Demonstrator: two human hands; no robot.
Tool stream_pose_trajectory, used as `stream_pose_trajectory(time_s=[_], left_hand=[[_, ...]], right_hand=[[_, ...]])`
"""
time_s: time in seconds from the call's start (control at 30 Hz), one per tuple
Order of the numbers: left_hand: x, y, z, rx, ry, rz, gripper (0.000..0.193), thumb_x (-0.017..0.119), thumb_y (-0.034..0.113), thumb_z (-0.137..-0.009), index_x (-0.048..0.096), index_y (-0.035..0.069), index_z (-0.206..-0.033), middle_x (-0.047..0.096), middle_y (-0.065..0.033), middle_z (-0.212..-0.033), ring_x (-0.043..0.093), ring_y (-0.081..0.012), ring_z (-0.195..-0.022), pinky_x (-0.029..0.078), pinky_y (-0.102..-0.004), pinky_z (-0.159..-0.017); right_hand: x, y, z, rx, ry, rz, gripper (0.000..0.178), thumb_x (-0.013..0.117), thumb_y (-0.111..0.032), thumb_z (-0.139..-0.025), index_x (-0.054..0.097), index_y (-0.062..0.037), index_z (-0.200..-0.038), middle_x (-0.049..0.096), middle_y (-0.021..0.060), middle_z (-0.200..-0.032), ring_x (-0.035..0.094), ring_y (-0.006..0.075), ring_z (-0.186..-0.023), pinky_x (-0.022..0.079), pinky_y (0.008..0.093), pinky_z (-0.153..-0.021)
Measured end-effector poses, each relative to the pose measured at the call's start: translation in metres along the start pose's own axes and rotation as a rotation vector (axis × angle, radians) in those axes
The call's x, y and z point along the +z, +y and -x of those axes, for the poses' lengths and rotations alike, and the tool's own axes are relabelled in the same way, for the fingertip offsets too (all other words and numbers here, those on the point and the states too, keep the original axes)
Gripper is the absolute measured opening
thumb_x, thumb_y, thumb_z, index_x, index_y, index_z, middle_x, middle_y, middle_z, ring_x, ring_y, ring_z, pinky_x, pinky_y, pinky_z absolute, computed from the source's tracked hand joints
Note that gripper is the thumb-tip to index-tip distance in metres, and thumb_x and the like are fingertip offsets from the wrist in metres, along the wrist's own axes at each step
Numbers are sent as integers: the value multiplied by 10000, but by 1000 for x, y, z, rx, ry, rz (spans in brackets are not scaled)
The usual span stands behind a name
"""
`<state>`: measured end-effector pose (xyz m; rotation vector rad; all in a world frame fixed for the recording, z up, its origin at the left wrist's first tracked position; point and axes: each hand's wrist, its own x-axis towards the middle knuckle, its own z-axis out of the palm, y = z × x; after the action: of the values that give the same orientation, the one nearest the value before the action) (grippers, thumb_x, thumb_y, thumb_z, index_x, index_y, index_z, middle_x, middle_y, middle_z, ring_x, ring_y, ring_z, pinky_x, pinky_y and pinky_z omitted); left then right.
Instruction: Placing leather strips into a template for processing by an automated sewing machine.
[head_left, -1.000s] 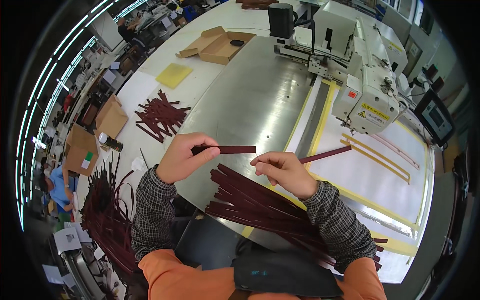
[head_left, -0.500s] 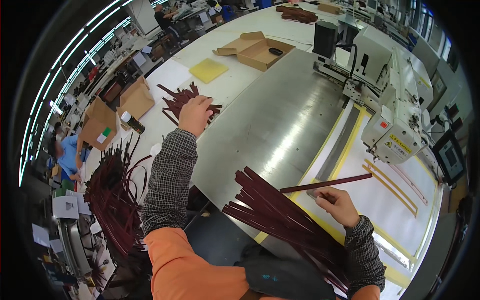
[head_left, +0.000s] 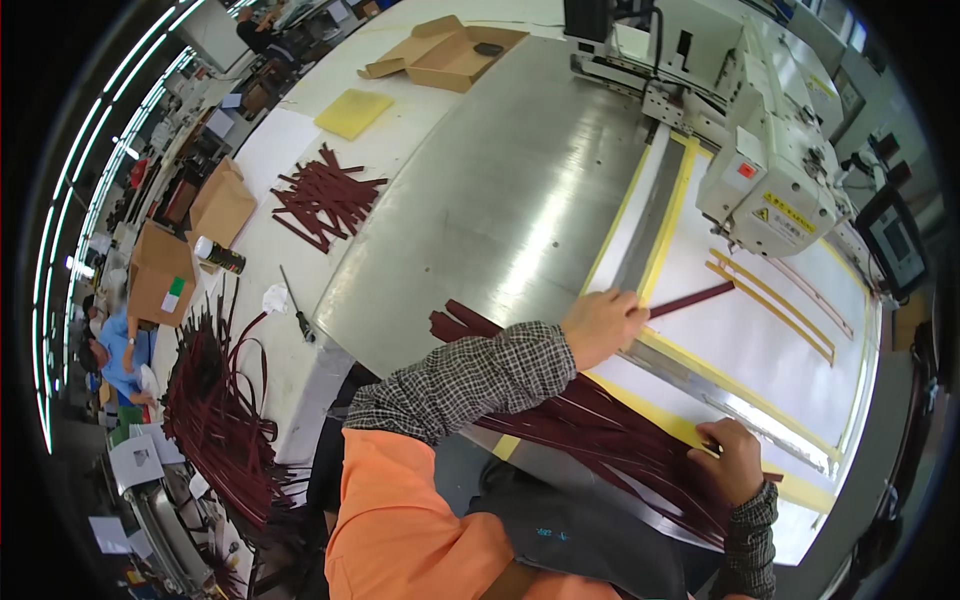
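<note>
My left hand (head_left: 603,328) reaches across to the right, closed on the near end of a single maroon strip (head_left: 692,299). That strip points away to the right over the yellow-edged white panel (head_left: 790,375). Below my left forearm lies a fanned bundle of long maroon strips (head_left: 600,430), partly covered by the arm. My right hand (head_left: 735,460) is curled, thumb against fingers, at the bundle's right end; what it grips, if anything, is hidden. Short maroon strips (head_left: 328,197) lie in a loose pile on the white table, left of the metal plate (head_left: 480,190).
A white sewing machine head (head_left: 770,190) stands over the panel, beside a dark screen (head_left: 893,240). Ochre strips (head_left: 775,310) lie on the panel. Leftward are a screwdriver (head_left: 303,325), a spray can (head_left: 220,255), cardboard boxes (head_left: 160,270), a yellow pad (head_left: 353,113) and hanging maroon strips (head_left: 225,420).
My left hand has left the short-strip pile, crossed right and taken hold of the single strip. My right hand has moved from beside that strip down to the bundle's right end.
</note>
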<state>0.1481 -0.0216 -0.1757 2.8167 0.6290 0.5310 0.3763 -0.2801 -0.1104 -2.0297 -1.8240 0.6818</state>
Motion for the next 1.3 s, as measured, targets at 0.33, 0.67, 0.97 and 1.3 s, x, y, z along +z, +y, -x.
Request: stream_pose_trajectory(time_s=[0.33,0.67,0.97,1.3], left_hand=[[-68,-129,-17,-335,-76,-25,106,689,142,-973,729,83,-1051,680,-107,-992,676,-324,-980,543,-445,-837],[-82,-32,10,-64,-357,398,289,764,171,-941,739,35,-1194,722,-124,-1141,695,-327,-1044,564,-408,-927],[-68,20,59,-5,-312,363,239,783,139,-896,774,39,-1113,745,-96,-988,696,-297,-935,575,-414,-838],[-76,29,20,-109,-494,668,185,759,158,-970,750,23,-1097,734,-65,-910,702,-201,-830,562,-327,-761]], right_hand=[[6,3,-2,-122,36,13,264,846,-191,-819,720,-65,-1013,707,86,-927,698,305,-885,573,426,-758],[6,7,-3,-123,-54,-92,171,808,-79,-818,700,-39,-943,672,117,-873,679,331,-838,556,422,-739],[-2,-3,-11,-46,-53,-68,200,815,-193,-858,685,-62,-934,695,124,-777,685,354,-727,539,449,-668],[-52,1,-17,71,-82,-258,206,845,-176,-895,706,-23,-902,673,88,-705,635,213,-622,509,335,-624]])
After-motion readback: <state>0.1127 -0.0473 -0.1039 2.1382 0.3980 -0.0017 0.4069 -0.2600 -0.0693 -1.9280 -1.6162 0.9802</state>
